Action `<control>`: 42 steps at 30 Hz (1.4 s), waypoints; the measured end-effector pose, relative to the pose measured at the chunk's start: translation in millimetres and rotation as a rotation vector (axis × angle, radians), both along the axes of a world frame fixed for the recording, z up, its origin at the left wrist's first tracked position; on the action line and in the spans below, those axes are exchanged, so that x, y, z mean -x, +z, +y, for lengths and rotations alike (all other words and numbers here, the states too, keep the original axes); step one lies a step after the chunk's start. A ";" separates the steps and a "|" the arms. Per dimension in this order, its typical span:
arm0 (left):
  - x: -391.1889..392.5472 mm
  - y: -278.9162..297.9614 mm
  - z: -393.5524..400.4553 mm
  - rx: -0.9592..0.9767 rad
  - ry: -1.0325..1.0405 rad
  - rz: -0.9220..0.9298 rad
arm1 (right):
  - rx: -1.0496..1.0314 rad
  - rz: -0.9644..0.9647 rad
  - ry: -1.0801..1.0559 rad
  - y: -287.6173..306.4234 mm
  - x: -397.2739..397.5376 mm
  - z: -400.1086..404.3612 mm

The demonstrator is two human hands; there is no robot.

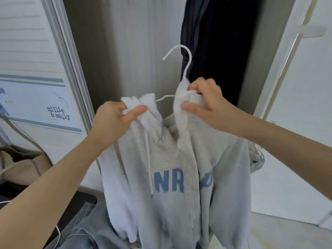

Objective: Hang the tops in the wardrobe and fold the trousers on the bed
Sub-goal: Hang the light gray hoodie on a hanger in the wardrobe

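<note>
Wardrobe (125,51) stands open ahead, a dark garment (215,51) hanging inside. Held before it, the grey hoodie (172,177) looks soft, floppy and fairly heavy; best gripped at the collar. Left hand (115,121) and right hand (206,101) each clutch its neckline around a white hanger (186,69).

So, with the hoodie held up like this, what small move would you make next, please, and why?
Probably pull the left collar edge over the hanger's bare arm. The left hand grips bunched fabric beside that exposed wire, while the right hand already pins the hoodie at the hook's base, so only one shoulder looks seated.
</note>
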State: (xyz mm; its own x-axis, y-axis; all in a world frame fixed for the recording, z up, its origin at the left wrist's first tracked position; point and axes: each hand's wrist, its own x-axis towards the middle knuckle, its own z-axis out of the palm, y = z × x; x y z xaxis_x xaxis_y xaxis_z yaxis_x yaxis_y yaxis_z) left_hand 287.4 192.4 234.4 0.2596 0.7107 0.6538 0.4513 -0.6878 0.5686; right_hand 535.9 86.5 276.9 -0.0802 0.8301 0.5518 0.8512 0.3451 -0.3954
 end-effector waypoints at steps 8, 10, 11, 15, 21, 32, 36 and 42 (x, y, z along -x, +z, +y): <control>26.5 9.1 7.2 0.055 -0.078 -0.075 | 0.051 0.044 -0.018 -6.3 -38.7 5.2; 42.1 14.3 14.3 0.053 -0.027 -0.069 | 0.017 0.121 -0.009 -2.6 -43.8 3.4; 46.8 14.2 16.9 0.081 -0.016 -0.103 | 0.017 0.154 -0.004 -2.3 -47.1 2.8; 51.9 11.2 28.0 0.267 0.051 -0.461 | 0.074 0.182 0.009 1.2 -47.9 8.9; 61.1 -1.8 39.3 0.507 0.114 -0.629 | 0.379 0.034 -0.040 -35.3 -42.8 6.9; 95.2 28.7 94.8 0.366 0.256 -0.443 | -0.131 -0.180 -0.037 27.2 13.1 5.9; 81.0 73.6 124.6 0.366 0.258 -0.361 | 0.065 0.342 0.029 74.4 33.5 20.1; 39.8 112.6 132.9 0.345 -0.024 -0.056 | 0.107 0.620 -0.093 147.3 49.1 45.8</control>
State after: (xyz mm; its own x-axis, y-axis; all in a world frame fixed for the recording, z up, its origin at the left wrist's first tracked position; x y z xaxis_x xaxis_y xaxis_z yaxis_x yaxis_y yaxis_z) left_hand 247.5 325.3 347.1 0.2490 0.8867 0.3897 0.3987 -0.4605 0.7931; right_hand 486.8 132.3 424.2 0.3025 0.8714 0.3862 0.4780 0.2119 -0.8524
